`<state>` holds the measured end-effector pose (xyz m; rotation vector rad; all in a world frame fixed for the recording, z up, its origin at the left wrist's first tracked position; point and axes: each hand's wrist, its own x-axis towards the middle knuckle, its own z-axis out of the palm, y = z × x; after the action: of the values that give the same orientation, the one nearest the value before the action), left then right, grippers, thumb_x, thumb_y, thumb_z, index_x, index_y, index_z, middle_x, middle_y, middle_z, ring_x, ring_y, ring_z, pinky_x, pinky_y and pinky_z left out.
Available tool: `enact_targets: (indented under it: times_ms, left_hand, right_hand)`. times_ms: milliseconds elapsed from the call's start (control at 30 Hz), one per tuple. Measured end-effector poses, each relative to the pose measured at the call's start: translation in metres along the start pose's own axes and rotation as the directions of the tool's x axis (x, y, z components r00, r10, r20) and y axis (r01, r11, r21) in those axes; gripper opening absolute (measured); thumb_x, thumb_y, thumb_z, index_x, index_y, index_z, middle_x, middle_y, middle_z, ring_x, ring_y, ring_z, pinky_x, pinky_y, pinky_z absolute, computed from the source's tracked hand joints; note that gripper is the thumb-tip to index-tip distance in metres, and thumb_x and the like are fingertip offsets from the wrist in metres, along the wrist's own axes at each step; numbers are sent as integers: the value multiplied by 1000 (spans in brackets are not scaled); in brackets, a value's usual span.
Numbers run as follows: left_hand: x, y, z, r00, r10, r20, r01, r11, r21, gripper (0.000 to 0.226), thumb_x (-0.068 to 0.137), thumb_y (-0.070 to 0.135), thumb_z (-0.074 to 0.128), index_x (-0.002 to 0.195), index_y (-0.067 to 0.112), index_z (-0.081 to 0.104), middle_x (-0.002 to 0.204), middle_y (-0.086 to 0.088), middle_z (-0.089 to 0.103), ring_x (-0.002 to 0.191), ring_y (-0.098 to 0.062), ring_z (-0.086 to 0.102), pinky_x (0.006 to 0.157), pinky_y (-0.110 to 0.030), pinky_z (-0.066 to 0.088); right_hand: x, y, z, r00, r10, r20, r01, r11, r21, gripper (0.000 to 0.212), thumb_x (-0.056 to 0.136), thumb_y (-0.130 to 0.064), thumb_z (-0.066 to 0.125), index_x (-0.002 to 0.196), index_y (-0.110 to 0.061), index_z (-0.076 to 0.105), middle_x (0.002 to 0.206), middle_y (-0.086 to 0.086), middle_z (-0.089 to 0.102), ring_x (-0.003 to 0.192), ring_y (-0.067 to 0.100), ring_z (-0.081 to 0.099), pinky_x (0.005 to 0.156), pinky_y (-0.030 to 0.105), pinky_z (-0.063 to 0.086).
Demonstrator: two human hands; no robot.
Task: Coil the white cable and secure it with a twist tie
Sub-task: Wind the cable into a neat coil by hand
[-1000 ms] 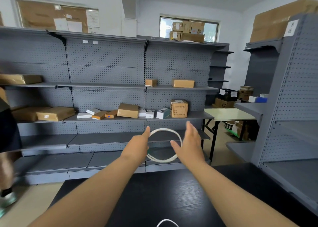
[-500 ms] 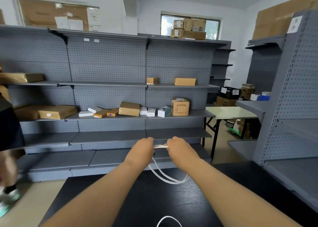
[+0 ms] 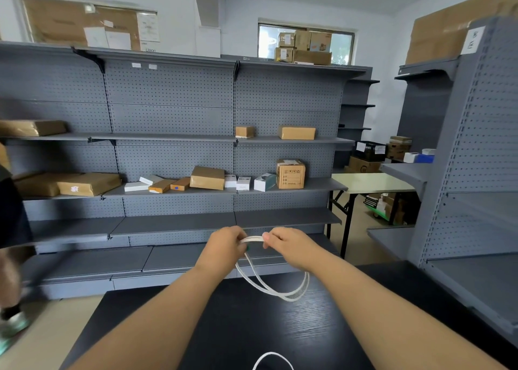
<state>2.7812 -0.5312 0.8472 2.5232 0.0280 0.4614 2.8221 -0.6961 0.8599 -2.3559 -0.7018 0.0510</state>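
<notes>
A second ago the white cable (image 3: 252, 239) stood as an open ring between my flat palms. Now I have squeezed the ring's top together and both grips have curled onto it, so the rest sags in a long loop below my right grip (image 3: 290, 245).

The cable is light and limp, with a little spring. The turns will likely fan apart wherever I let go, and the smooth jacket could slide through a loose pinch. The best place to hold it is the gathered top, where all the strands run side by side. That is also where a tie should bite.

My left grip (image 3: 224, 247) is clenched round one end of that short bundle. My right pinches the other end between thumb and fingertips, with a bare stretch of cable between them. The hanging loop dangles above the bench (image 3: 224, 327), and I cannot tell whether it touches.

A speck of green (image 3: 247, 248) shows at the inner edge of my left grip. It may be the twist tie, but it is too small to say. Another white loop (image 3: 272, 353) lies on the bench nearer to me than both grips.
</notes>
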Motion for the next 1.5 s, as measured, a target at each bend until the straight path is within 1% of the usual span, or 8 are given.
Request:
enact_targets:
  times_ms: [167,333,467,667,800,1033,1333,1500]
  left_hand:
    - [-2,0,0,1000,-14,-22,11,985,-173,9,93,21,52,87,19,58,70,5,57,56,-7,47,43,-11,32]
    - [-4,3,1,999,-46,10,47,951,-306,10,96,24,48,94,16,54,77,4,58,59,-5,58,49,-16,38]
    - [-6,2,1,999,-54,2,50,915,-401,8,94,24,53,96,17,58,79,4,58,50,-1,56,46,-6,37]
    - [-7,3,-1,988,-121,93,152,714,-684,19,96,12,50,109,14,64,90,1,64,71,-8,59,67,-13,48]
    - [-6,6,-1,980,-151,130,194,570,-799,20,94,4,52,108,6,65,89,-6,66,73,-12,60,72,-18,54]
    - [-1,6,1,977,-167,131,197,490,-849,19,91,0,54,107,3,64,85,-7,68,70,-12,61,65,-17,53]
    - [0,6,4,975,-161,152,209,447,-870,25,89,-5,53,112,0,62,83,-5,67,69,-9,61,64,-16,51]
    - [2,8,4,972,-173,160,219,415,-883,30,88,-7,53,117,1,56,85,-6,66,70,-12,61,68,-20,49]
  right_hand:
    - [2,2,2,998,25,-65,-24,1000,15,31,98,-39,38,76,-24,55,68,-4,47,63,12,44,58,29,33]
    - [3,5,2,992,15,-121,-14,1000,11,31,98,-37,39,70,-27,47,66,-6,46,60,10,41,54,26,30]
    - [4,9,3,987,32,-155,-36,999,-23,30,98,-36,38,75,-22,49,66,-6,46,60,9,40,52,25,28]
    - [4,19,3,978,62,-200,-50,997,67,17,97,-32,43,91,-22,55,74,-8,52,73,15,50,65,31,38]
    - [1,19,5,959,-42,-279,83,987,139,13,95,-21,48,104,-27,56,87,-9,56,80,13,56,76,32,50]
    - [0,11,2,951,-95,-294,157,968,196,20,94,-14,49,93,-31,59,97,-6,58,87,13,57,84,31,49]
    - [6,11,3,964,-45,-263,115,959,260,21,95,-17,50,104,-25,67,87,-21,59,81,-3,53,73,13,39]
    - [6,11,4,971,-31,-236,103,948,300,26,96,-16,49,115,-22,66,91,-18,60,87,1,54,72,11,38]
